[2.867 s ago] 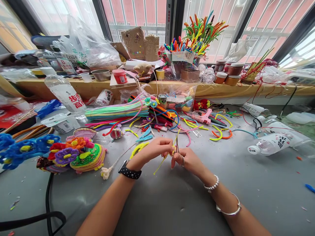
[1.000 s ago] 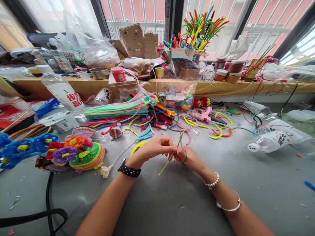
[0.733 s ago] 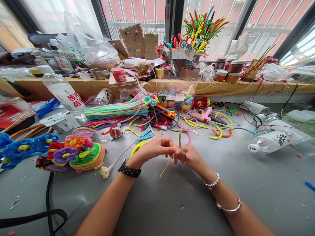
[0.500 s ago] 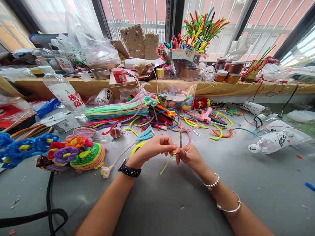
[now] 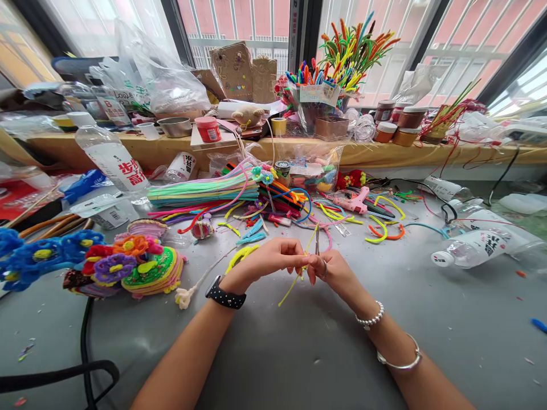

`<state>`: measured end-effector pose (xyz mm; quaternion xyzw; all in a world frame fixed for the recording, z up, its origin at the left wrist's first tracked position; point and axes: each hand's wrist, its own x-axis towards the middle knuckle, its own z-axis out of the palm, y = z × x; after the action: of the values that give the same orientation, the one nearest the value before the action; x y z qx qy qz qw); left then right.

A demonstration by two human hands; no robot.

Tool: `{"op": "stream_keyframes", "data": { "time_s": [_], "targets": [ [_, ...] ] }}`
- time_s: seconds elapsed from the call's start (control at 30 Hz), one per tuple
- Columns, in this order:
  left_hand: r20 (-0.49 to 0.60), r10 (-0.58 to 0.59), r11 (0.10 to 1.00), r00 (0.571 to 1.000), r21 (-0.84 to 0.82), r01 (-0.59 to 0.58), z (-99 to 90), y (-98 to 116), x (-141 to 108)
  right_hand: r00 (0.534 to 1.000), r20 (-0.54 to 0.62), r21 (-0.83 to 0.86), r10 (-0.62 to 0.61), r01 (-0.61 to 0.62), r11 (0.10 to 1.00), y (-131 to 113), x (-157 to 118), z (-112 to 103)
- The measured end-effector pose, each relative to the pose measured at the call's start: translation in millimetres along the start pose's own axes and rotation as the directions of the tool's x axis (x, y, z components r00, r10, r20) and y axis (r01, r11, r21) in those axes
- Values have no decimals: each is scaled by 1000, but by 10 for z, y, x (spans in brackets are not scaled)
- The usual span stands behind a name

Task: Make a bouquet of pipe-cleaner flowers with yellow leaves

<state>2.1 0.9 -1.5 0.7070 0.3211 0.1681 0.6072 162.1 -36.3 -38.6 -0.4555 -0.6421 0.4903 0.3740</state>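
Your left hand point(image 5: 280, 256) pinched a thin, fuzzy yellow stem point(image 5: 288, 293), your right hand point(image 5: 334, 267) slim silver-metal scissors point(image 5: 317, 240), so close that slipping risked cuts.

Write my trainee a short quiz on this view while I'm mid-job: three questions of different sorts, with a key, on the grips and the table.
1. Multiple choice: which grip has the slim metal tool?
A) the left grip
B) the right grip
C) neither
2. True or false: the pink glue gun lies on the grey table, out of both grips.
3. Short answer: what colour is the thin stem at the left grip's fingertips?

Key:
1. B; the tool points up from it.
2. True.
3. Yellow.
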Motion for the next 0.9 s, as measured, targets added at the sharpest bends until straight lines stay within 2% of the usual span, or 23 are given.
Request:
{"op": "stream_keyframes", "data": {
  "time_s": [0.1, 0.3, 0.53, 0.73, 0.9],
  "targets": [
    [-1, 1, 1000, 1000, -3, -1, -7, -13, 4, 1000, 1, -9, 8, -8, 1000, 9, 2, -2],
    [27, 18, 1000, 999, -13, -18, -12, -21, 5, 991, 114, -52, -68, 74, 996, 36, 12, 19],
    [46, 2, 1000, 999, 0, -2, 17, -12, 5, 993, 76, -43, -89, 92, 995, 47, 18, 16],
    [29, -12, 1000, 1000, 3, 12, 15, -7, -8, 991, 104, -35, -90, 94, 995, -3, 0, 8],
    [67, 0, 998, 998, -69, 4, 12, -29, 3, 989, 105, -72, -103, 111, 991, 4, 10, 28]
  ]
}}
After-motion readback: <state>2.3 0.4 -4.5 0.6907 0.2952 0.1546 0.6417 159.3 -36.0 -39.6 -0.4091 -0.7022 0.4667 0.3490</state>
